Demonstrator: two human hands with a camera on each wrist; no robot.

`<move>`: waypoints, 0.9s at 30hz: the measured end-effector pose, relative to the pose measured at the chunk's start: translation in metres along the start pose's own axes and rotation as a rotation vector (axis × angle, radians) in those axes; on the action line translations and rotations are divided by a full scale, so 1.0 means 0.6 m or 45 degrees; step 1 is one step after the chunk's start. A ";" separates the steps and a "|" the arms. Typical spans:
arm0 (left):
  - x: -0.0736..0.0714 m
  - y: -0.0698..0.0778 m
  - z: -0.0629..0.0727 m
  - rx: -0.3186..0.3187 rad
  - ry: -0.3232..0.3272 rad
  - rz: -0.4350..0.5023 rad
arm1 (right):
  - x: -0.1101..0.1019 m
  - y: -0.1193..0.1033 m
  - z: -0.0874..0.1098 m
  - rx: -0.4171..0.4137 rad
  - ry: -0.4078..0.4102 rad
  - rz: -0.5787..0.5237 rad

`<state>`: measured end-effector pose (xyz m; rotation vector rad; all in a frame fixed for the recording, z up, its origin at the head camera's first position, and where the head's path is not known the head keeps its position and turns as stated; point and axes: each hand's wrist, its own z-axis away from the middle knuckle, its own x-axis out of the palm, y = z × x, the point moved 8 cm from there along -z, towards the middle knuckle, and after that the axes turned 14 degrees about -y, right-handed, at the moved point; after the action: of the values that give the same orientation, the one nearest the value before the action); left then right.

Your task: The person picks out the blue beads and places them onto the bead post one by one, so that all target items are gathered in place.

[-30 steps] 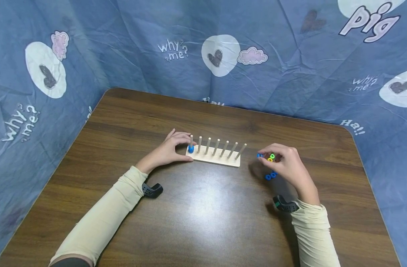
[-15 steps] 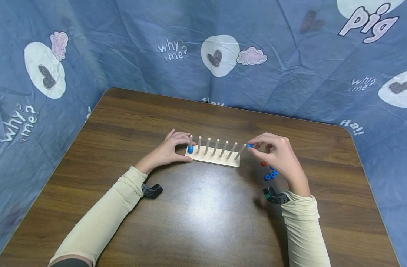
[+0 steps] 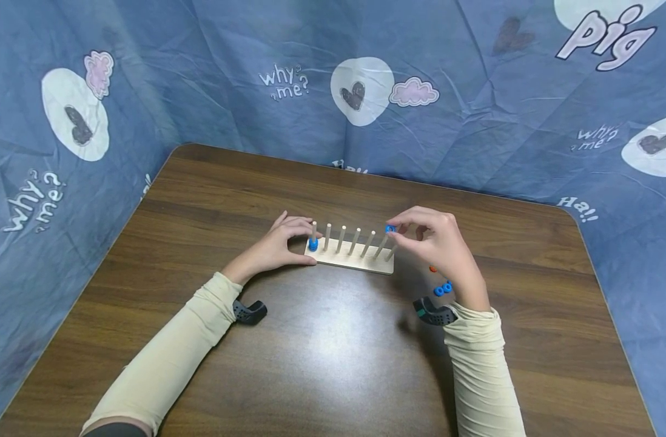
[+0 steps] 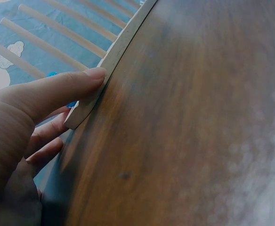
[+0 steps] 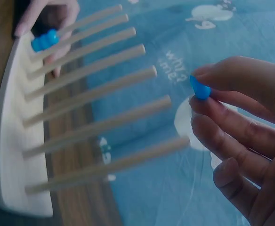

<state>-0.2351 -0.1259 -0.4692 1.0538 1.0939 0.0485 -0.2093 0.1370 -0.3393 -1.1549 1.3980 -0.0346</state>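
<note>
A pale wooden peg board [image 3: 355, 261] with a row of several upright pegs rests on the table. My left hand [image 3: 273, 244] grips its left end, thumb [image 4: 88, 77] on the front edge and fingers behind. Blue rings [image 5: 44, 41] are stacked low on the leftmost peg, and the other pegs are bare. Between thumb and index finger, my right hand [image 3: 439, 243] pinches a blue ring [image 5: 201, 90]. In the head view that ring overlaps the tops of the pegs at the right end; the right wrist view shows it apart from the peg tips.
Loose blue rings [image 3: 439, 291] and an orange ring [image 3: 433, 269] lie on the brown table [image 3: 245, 376], right of the board and partly hidden by the right hand. A blue printed cloth [image 3: 224, 79] hangs behind the table and along its sides.
The right hand has carried the blue ring leftward and up, from over the loose rings to the right-end pegs. My left hand has stayed on the board.
</note>
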 end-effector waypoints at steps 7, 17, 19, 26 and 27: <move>0.000 0.000 0.000 0.001 0.002 0.003 | 0.025 -0.020 -0.030 -0.027 -0.054 -0.028; -0.002 0.003 0.000 0.009 0.005 -0.009 | 0.063 -0.048 -0.072 -0.080 -0.112 -0.047; -0.002 0.003 0.000 0.012 0.006 -0.014 | 0.071 -0.054 -0.080 -0.083 -0.124 -0.048; -0.003 0.007 0.001 0.037 0.013 -0.017 | 0.098 -0.065 -0.106 -0.081 -0.160 -0.034; -0.003 0.007 0.001 0.038 0.012 -0.018 | 0.102 -0.066 -0.109 -0.077 -0.168 -0.036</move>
<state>-0.2341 -0.1249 -0.4651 1.0734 1.1137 0.0262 -0.2199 0.0396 -0.3430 -1.2052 1.2732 0.0633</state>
